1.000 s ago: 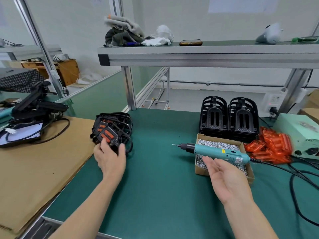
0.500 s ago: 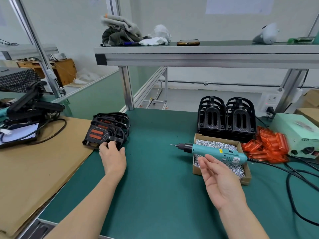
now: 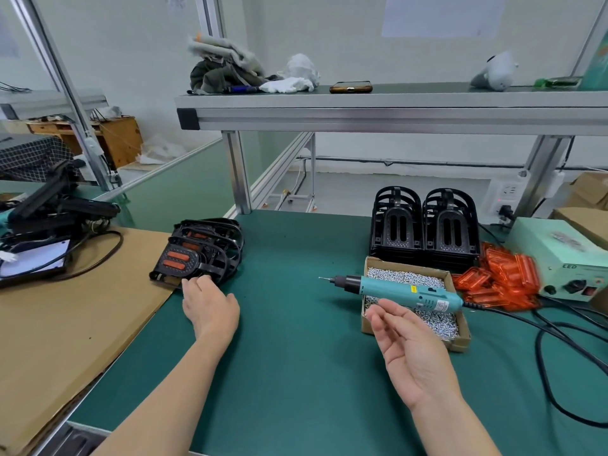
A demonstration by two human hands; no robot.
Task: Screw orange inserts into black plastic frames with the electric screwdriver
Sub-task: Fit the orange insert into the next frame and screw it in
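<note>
1. At the left of the green surface (image 3: 296, 357), a stack of black frames (image 3: 210, 248) with orange inserts (image 3: 174, 260) fitted lay flat. The left hand (image 3: 210, 306), fingers relaxed, touched its near edge.
2. Right of centre, the electric screwdriver (image 3: 401, 291) lay left-to-right across the screw box (image 3: 460, 345), bit pointing left and cable trailing right.
3. The right hand (image 3: 411, 350), palm up with fingers loose, touched the screwdriver's near side without gripping it.
4. Empty frames (image 3: 424, 225) stood upright on the far side, and loose inserts (image 3: 500, 278) lay to their right.

Teal screwdriver (image 3: 408, 290), orange inserts (image 3: 500, 274), black frames (image 3: 424, 225), green mat (image 3: 296, 340).
</note>
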